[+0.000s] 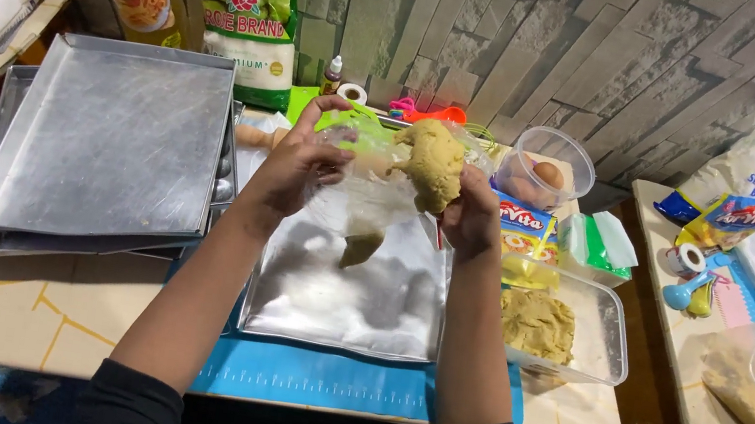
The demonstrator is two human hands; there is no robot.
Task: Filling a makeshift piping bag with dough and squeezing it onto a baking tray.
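Filling step, looks like. Baking tray (323,318) sits below; above it the left hand (290,170) pinches the clear piping bag (355,194) open while the right hand (470,217) clutches the dough lump (432,161) at its mouth. Next it probably needs pushing down inside.
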